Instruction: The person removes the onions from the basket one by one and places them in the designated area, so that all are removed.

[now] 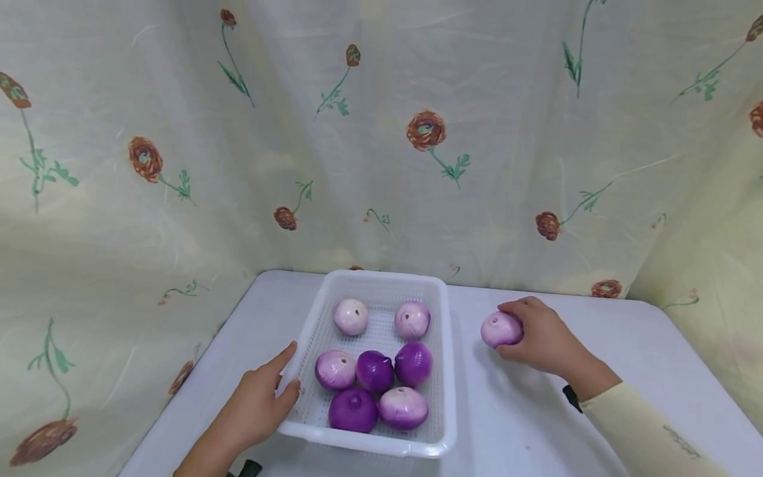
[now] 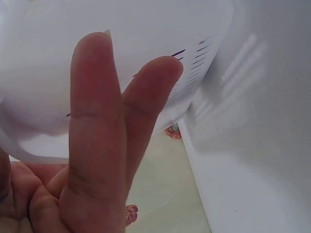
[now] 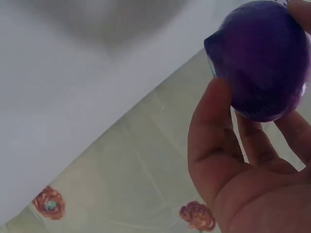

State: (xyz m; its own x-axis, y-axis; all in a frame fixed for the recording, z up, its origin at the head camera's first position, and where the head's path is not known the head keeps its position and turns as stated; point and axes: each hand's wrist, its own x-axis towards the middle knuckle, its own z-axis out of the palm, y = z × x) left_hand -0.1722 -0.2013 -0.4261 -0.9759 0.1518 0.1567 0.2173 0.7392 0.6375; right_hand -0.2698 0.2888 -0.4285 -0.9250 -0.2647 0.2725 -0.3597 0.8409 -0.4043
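A white plastic basket [image 1: 450, 397] holds several purple-and-white onions [image 1: 374, 371]. My left hand [image 1: 256, 397] rests at the basket's left rim, its index finger stretched forward and the thumb at the edge. In the left wrist view, straight fingers [image 2: 97, 126] lie against the basket's outer wall [image 2: 160, 24]. To the right of the basket, my right hand [image 1: 545, 338] grips a single onion [image 1: 499, 330] between thumb and fingers, its pale side facing up. The right wrist view shows this onion's dark purple underside [image 3: 265, 63] with a pointed tip.
The basket and hands are over a white table [image 1: 512, 424]. A pale curtain [image 1: 369, 146] printed with orange flowers hangs behind the table and along both sides. Inside the basket, the onions sit apart at the back and close together at the front.
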